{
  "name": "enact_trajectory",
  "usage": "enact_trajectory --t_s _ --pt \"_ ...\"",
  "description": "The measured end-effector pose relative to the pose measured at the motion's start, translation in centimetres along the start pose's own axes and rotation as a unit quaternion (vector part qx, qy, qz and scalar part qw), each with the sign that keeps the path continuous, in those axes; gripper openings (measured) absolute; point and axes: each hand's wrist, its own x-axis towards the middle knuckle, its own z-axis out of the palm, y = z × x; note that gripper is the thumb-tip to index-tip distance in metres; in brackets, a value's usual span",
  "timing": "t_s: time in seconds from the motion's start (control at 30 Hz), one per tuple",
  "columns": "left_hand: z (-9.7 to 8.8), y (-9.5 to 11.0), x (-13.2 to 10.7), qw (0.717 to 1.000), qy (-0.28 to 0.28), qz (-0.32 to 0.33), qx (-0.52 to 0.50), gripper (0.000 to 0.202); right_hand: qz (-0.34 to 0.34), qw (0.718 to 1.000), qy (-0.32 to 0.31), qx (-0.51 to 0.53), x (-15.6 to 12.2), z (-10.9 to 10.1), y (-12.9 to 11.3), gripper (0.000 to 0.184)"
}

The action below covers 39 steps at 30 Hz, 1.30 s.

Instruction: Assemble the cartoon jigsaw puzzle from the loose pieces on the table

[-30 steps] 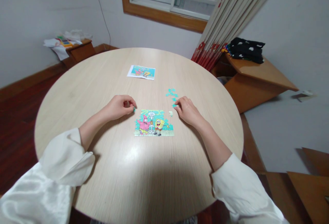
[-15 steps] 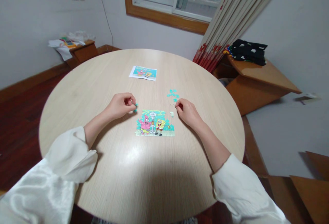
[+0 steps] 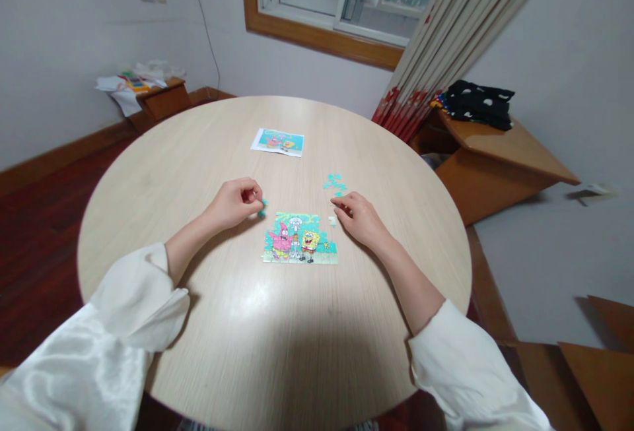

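A partly joined jigsaw puzzle (image 3: pixel 300 239) with cartoon figures lies flat in the middle of the table, its upper right part open. To its upper left, my left hand (image 3: pixel 238 203) is closed in a pinch, with teal puzzle pieces (image 3: pixel 262 213) at its fingertips. On the other side, my right hand (image 3: pixel 360 216) has thumb and index finger closing round a small pale puzzle piece, mostly hidden by the fingers. Just beyond those fingertips are several loose teal pieces (image 3: pixel 335 181). A pale green piece (image 3: pixel 332 221) rests between the right hand and the puzzle.
A printed reference picture (image 3: pixel 278 142) lies farther back on the round wooden table (image 3: pixel 257 338). Black patterned cloth (image 3: pixel 478 104) sits on a wooden stand (image 3: pixel 515 154) at the right. A small cabinet (image 3: pixel 166 98) with papers and bags stands back left, and a curtain (image 3: pixel 446 41) hangs by the window.
My right hand has shifted slightly left, its fingertips now over the spot where small pale pieces lay. The left hand keeps its pinch in nearly the same place.
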Motion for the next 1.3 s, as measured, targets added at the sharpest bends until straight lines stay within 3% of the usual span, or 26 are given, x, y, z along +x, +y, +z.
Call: enact_trajectory --t_s 0.4,0.57,0.77,1.3 --pt "0.1 0.1 0.0 1.0 -0.005 0.023 0.016 0.008 0.005 1.0 0.022 0.016 0.1 -0.2 -0.2 0.003" --pt "0.0 0.0 0.0 1.0 -0.006 0.019 0.02 0.008 0.015 0.999 0.029 0.008 0.1 -0.2 -0.4 0.001" --pt "0.0 0.0 0.0 1.0 -0.007 0.018 0.025 0.009 0.03 1.0 0.005 0.003 0.1 -0.1 -0.2 0.013" --pt "0.0 0.1 0.0 1.0 -0.008 0.018 0.014 0.009 0.029 0.999 0.017 0.037 0.1 -0.4 -0.8 0.002"
